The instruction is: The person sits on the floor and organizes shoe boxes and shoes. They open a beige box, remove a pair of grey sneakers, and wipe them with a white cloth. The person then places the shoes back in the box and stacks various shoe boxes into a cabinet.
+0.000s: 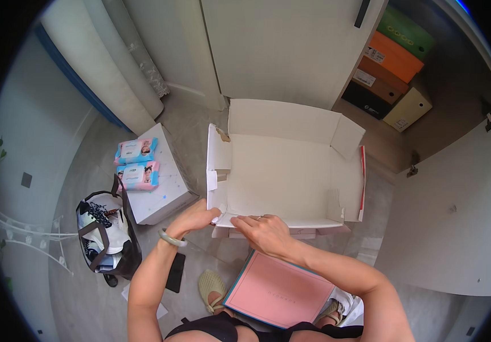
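Observation:
A large white cardboard box (279, 171) stands open on the floor before me, its near left corner between my hands. My left hand (198, 216) grips the wall of the box at that corner, the thumb on the inner side. Close beside it, my right hand (264, 231) lies over the near wall with bent fingers; a ring is on one finger. The box's far left corner has torn brown cardboard, and flaps stand up at the right corners. Below my right forearm a pink box lid (279, 288) with a teal edge lies between my feet.
At the left, two packs of wipes (137, 175) lie on a white box (160, 205), beside a dark bag (132, 256) of clothes. A black phone-like slab (176, 272) is on the floor. Shoe boxes (395, 55) fill the open cabinet, whose door (446, 201) juts out at right.

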Demonstrator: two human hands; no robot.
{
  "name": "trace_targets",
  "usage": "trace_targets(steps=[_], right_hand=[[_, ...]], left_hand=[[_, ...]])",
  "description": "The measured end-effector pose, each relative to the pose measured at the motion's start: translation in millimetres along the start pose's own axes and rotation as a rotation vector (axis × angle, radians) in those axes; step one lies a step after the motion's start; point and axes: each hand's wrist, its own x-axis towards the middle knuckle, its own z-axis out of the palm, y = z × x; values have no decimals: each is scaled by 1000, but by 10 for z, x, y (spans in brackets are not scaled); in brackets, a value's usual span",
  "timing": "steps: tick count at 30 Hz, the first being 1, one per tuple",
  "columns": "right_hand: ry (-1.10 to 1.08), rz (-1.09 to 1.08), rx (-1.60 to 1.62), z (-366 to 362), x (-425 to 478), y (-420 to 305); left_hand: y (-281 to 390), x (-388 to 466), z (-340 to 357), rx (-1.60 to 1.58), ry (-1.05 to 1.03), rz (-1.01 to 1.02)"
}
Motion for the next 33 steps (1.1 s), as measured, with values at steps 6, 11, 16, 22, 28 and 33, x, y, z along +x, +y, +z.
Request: trace_targets(steps=[6,11,16,22,28,33], right_hand=[[166,-73,47,-349,-153,80],[230,72,136,-633,-18,212],[256,322,234,-837,331,354],[60,333,214,-767,252,575],[-169,193,-189,-278,-306,826],[-126,173,-193,133,-341,1088]], left_hand=[[-266,-192,-269,-668,-266,-8],[-334,-228,-208,-932,-440,261],[-322,-8,383,32,69,369],[-788,179,595,-7,438,66],[-995,84,418,52,497,-56],[-1106,391,282,288,574,-120]])
